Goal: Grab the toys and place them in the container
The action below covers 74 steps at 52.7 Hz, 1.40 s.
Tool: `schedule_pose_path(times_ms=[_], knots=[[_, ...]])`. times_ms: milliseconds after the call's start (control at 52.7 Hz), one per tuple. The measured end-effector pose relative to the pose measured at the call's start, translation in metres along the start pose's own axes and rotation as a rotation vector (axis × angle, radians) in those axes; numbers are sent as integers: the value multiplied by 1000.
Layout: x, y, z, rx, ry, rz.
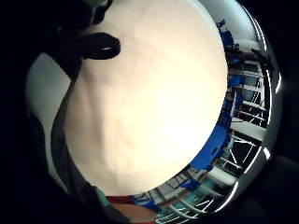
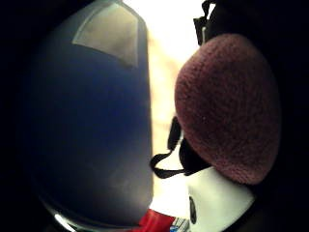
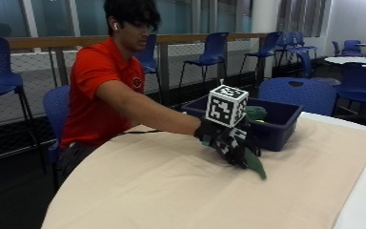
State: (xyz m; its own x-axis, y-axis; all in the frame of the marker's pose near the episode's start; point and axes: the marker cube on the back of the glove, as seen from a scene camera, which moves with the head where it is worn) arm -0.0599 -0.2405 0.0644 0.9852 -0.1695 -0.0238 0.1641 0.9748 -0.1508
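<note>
Item 1, gloved right hand (image 3: 230, 140): reached out over the table (image 3: 170, 186) with its fingers curled round a green toy (image 3: 255, 167). The toy's long tapered end hung down and outward below the hand, its tip close to or touching the cloth; which of the two could not be told from the outside view.

Item 2, dark red knitted toy (image 2: 229, 104): lay right against the palm on the thumb side, filling a good part of that view. Whether it was a part of the green toy or a separate piece could not be told.

Item 3, beige cloth (image 1: 149, 102): covered the table under and around the hand, and filled most of the little finger side palm view.

Item 4, blue container (image 3: 278, 119): stood on the cloth just behind the hand, beyond the knuckles, its near wall (image 2: 96, 140) close to the thumb side of the palm. A green toy (image 3: 257, 112) showed over its rim, inside the container.

Item 5, person in a red shirt (image 3: 100, 90): seated at the table's far edge behind the outstretched arm. The other hand was not visible.

Item 6, blue chairs (image 3: 211, 50): ranged along the railing, well beyond the container.
</note>
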Motion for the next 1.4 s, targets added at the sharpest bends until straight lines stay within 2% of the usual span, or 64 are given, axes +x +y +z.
schedule_pose_path(times_ms=[247,418,550,854,949,1025,1120,1405], knots=[[21,24,-26,108,29,50],[20,54,-79,168,24,47],[-6,76,-129,232,31,-6],[-99,111,-184,275,-19,-159],[-124,123,-191,295,-4,-319],[-144,124,-196,300,-49,-246],[-159,126,-192,249,-82,-236],[-132,128,-148,76,-46,-225]])
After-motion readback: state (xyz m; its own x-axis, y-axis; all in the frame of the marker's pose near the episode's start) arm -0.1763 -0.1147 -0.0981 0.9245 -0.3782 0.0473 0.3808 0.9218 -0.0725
